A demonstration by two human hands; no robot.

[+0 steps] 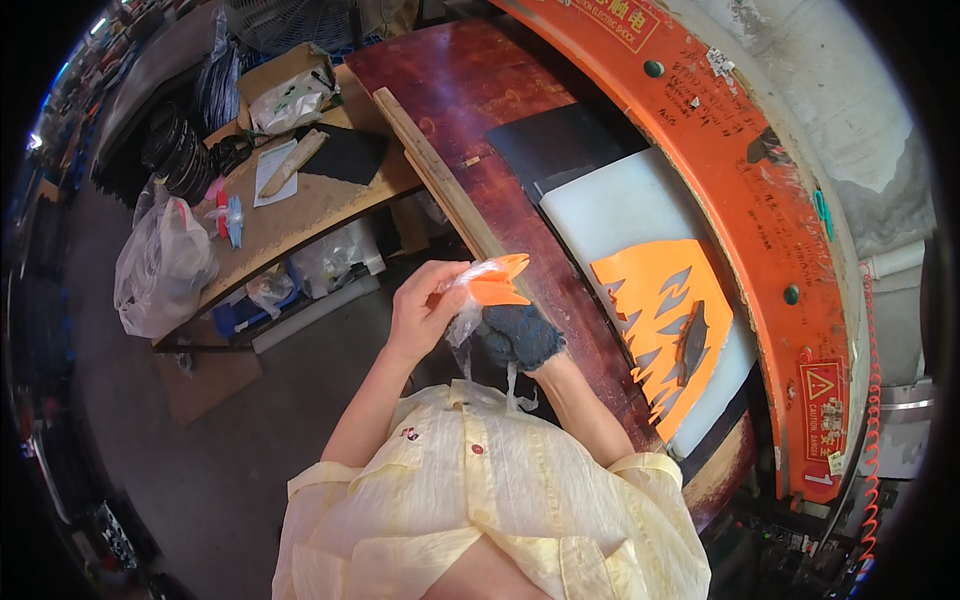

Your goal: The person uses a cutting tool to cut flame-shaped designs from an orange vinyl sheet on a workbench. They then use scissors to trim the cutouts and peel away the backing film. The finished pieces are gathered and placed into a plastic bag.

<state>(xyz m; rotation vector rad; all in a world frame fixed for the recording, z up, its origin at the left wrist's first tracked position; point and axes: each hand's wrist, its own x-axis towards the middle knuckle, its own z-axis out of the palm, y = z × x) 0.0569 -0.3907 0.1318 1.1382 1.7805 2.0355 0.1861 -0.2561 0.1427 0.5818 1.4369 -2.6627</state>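
My bare left hand point(428, 308) pinches a bundle of orange cut pieces point(497, 284). Clear plastic film point(466, 318) wraps the bundle's near end and trails down in front of my shirt. Just right of it, my right hand point(522, 338) wears a dark blue-grey glove. Its fingers are curled below the bundle around the plastic film, partly hidden, and a loose end hangs beneath them. Further right, an orange sheet point(640, 290) with leaf-shaped holes lies on a white board point(600, 205). A dark narrow cutting die point(692, 343) rests on that sheet.
An orange machine beam point(700, 120) curves along the right. A wooden bar point(440, 180) edges the dark red table point(440, 75). On the left, a side table point(345, 215) carries an open carton point(285, 75), a wooden stick point(293, 162) and small bundles; a white plastic bag point(162, 265) hangs there.
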